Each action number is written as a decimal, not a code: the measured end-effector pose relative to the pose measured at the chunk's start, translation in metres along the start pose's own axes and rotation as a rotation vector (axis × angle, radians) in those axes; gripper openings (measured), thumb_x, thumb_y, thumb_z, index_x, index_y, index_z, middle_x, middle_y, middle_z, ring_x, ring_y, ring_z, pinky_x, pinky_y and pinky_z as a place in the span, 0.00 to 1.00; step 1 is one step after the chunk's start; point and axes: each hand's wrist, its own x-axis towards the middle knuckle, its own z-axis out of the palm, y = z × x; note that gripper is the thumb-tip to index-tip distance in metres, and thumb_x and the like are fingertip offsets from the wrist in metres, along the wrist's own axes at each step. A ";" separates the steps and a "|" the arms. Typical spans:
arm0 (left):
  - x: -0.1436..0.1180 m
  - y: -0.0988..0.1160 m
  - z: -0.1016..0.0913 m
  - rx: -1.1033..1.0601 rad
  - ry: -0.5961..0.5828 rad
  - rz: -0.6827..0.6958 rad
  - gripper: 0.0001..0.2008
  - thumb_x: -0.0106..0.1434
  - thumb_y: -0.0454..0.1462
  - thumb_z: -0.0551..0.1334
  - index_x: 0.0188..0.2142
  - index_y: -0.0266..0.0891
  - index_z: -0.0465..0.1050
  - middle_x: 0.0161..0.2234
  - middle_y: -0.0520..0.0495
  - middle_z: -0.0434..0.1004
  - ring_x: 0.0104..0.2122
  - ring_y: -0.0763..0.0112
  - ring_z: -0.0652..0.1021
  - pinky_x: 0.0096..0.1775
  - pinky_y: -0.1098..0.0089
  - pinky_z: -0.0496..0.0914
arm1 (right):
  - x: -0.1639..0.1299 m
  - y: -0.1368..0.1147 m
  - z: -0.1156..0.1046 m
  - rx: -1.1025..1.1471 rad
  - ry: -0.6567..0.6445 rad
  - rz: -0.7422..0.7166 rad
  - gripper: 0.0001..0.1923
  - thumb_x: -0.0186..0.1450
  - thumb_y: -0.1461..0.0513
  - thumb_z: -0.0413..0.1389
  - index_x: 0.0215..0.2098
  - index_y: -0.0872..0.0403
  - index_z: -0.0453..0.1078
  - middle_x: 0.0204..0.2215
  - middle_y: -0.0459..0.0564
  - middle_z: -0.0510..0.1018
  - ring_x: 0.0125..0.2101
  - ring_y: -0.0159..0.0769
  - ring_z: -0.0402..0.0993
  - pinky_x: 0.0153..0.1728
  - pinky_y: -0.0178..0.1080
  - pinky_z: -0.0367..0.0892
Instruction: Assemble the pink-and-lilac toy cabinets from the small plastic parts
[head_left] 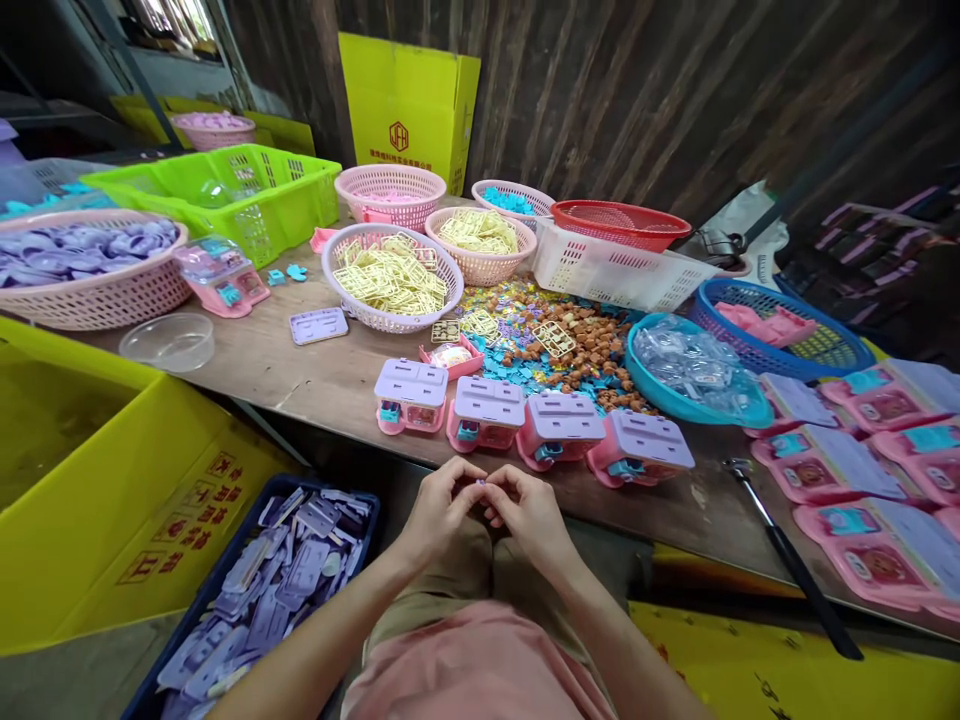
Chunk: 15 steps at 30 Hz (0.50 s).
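Just below the near edge of the surface [300,370], at six o'clock: left hand [439,510] and right hand [529,515] meeting fingertip to fingertip, each grip pinching together on a tiny lilac piece [481,483] between them, over the lap. Directly beyond, at twelve o'clock, sitting in a row: four pink toy cases with lilac lids [525,420], lying between the hands and the heap of small brown and blue bits [585,350]. Standing further back: pink baskets of cream grilles [394,275]. Resting at eight o'clock: a dark blue crate of lilac plates [277,585]. Lying at three o'clock: a black-handled tool [787,555]. Showing at eleven o'clock: a yellow carton [409,105] bearing a hexagon logo, letters unreadable.
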 end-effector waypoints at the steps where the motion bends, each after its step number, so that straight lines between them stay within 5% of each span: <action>1: 0.002 0.002 -0.004 0.012 -0.018 0.005 0.06 0.58 0.37 0.59 0.31 0.37 0.73 0.28 0.49 0.73 0.28 0.70 0.72 0.32 0.73 0.64 | 0.002 0.000 0.000 -0.038 0.000 -0.024 0.11 0.58 0.56 0.52 0.25 0.54 0.66 0.16 0.44 0.71 0.17 0.30 0.68 0.17 0.32 0.65; 7: 0.057 0.033 -0.035 0.180 0.097 0.250 0.09 0.55 0.33 0.61 0.37 0.42 0.75 0.34 0.46 0.70 0.37 0.64 0.69 0.44 0.69 0.61 | 0.021 0.011 0.017 -0.156 0.232 -0.216 0.11 0.60 0.56 0.51 0.23 0.54 0.65 0.17 0.45 0.72 0.17 0.31 0.69 0.19 0.32 0.65; 12: 0.122 0.048 -0.043 0.396 -0.186 0.299 0.17 0.31 0.30 0.73 0.21 0.40 0.70 0.29 0.46 0.67 0.42 0.53 0.66 0.50 0.62 0.55 | 0.043 0.026 0.035 -0.207 0.432 -0.329 0.11 0.61 0.57 0.50 0.25 0.54 0.65 0.19 0.46 0.75 0.19 0.32 0.72 0.22 0.32 0.67; 15: 0.137 0.042 -0.040 0.479 -0.228 0.293 0.20 0.29 0.34 0.75 0.17 0.41 0.64 0.22 0.49 0.62 0.39 0.52 0.67 0.48 0.62 0.57 | 0.049 0.031 0.035 -0.250 0.484 -0.372 0.10 0.61 0.58 0.50 0.25 0.54 0.65 0.20 0.46 0.75 0.20 0.32 0.71 0.24 0.33 0.66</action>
